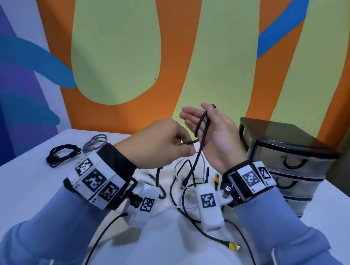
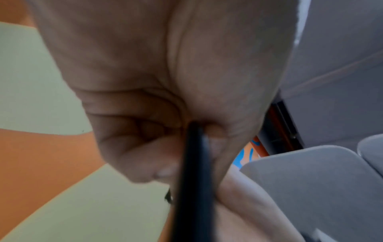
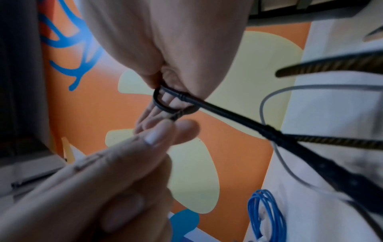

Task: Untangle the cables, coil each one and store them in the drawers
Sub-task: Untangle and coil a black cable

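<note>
A dark braided cable (image 1: 201,126) hangs in loops against the palm of my right hand (image 1: 213,133), which is raised above the table with its fingers straight and its thumb clamping the cable's top. In the right wrist view the cable (image 3: 165,101) curls out of the fold by the thumb. My left hand (image 1: 163,142) pinches the same cable just left of the right palm, and the left wrist view shows its fingers (image 2: 128,131) curled round the blurred black cable (image 2: 192,172). Below the hands, the cable runs down into a tangle of black and white cables (image 1: 187,187).
A dark drawer unit (image 1: 288,161) with its drawers closed stands at the right of the white table (image 1: 21,183). A coiled black cable (image 1: 62,154) and a coiled blue-grey cable (image 1: 95,142) lie at the far left. A yellow-tipped plug (image 1: 232,245) lies near me.
</note>
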`<control>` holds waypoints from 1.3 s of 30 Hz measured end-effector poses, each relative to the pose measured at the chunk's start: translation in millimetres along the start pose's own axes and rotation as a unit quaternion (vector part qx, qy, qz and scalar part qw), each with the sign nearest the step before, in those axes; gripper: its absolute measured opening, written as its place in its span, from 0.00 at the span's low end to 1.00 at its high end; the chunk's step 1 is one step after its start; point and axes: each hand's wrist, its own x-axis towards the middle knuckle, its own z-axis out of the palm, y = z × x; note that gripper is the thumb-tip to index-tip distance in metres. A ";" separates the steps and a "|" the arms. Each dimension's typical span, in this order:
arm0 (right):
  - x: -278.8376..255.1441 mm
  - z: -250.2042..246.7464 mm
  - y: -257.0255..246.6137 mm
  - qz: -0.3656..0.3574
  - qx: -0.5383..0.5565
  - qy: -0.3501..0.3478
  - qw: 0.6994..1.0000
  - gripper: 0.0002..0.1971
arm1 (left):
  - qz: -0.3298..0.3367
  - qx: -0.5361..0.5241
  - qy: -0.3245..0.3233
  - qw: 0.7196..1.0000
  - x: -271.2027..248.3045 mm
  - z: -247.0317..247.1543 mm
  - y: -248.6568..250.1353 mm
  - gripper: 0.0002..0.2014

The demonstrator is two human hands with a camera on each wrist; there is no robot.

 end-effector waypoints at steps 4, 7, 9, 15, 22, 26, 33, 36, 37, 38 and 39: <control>2.5 -1.2 11.1 0.019 -0.181 0.018 0.983 0.13 | 0.010 -0.122 0.087 0.989 -3.6 -20.1 -4.5 0.07; 3.1 -7.3 13.8 0.061 -0.216 -0.030 0.974 0.17 | 0.029 -0.202 0.195 0.959 0.1 -31.1 -13.2 0.10; 1.3 -5.1 8.8 0.089 -0.195 -0.079 0.974 0.18 | 0.049 -0.206 0.259 0.942 4.0 -32.5 -19.0 0.09; -9.0 4.8 -8.9 0.175 -0.028 -0.158 0.971 0.20 | 0.096 -0.121 0.376 0.913 15.6 -14.9 -32.6 0.07; -9.6 3.2 -10.2 0.193 0.078 -0.147 0.967 0.20 | 0.108 -0.009 0.341 0.934 18.9 -3.0 -38.2 0.07; -5.3 1.2 0.6 0.145 0.046 -0.108 0.982 0.21 | 0.021 -0.221 0.221 0.950 12.9 0.3 -26.7 0.08; 4.6 -7.5 12.4 0.064 0.001 0.020 0.998 0.19 | -0.003 -0.390 0.175 0.904 7.4 -3.5 -9.6 0.18; 5.7 -6.8 16.5 0.065 -0.026 0.044 0.997 0.19 | 0.022 -0.338 0.185 0.923 6.6 3.6 -9.3 0.28; 5.5 -6.3 18.1 0.069 -0.039 0.052 0.995 0.18 | 0.026 -0.334 0.185 0.924 6.6 5.2 -9.4 0.29; 5.2 -5.9 19.5 0.074 -0.051 0.060 0.994 0.18 | 0.029 -0.332 0.184 0.925 6.8 6.7 -8.8 0.30; 4.5 -5.6 20.5 0.077 -0.064 0.065 0.993 0.18 | 0.036 -0.330 0.183 0.925 6.9 8.2 -8.1 0.29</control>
